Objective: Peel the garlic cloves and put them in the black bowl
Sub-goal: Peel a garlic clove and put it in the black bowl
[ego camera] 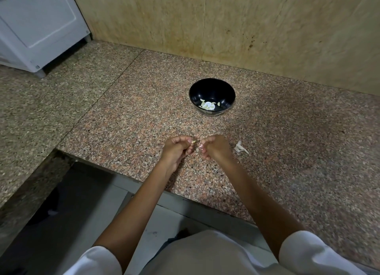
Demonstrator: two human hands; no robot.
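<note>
The left hand [176,149] is pinching a small pale garlic clove [193,142] over the speckled pink stone counter [144,110]. The right hand [214,149] is curling its fingers beside it; whether they are gripping, I cannot tell. Farther back, the round black bowl [211,88] is holding peeled white cloves [207,106].

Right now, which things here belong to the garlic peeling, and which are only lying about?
Belonging to the job: garlic clove pinched by the left hand; right hand close beside it, grip unclear; black bowl; peeled cloves inside it.

Lying about: garlic skin on the counter; white appliance at the far left.
</note>
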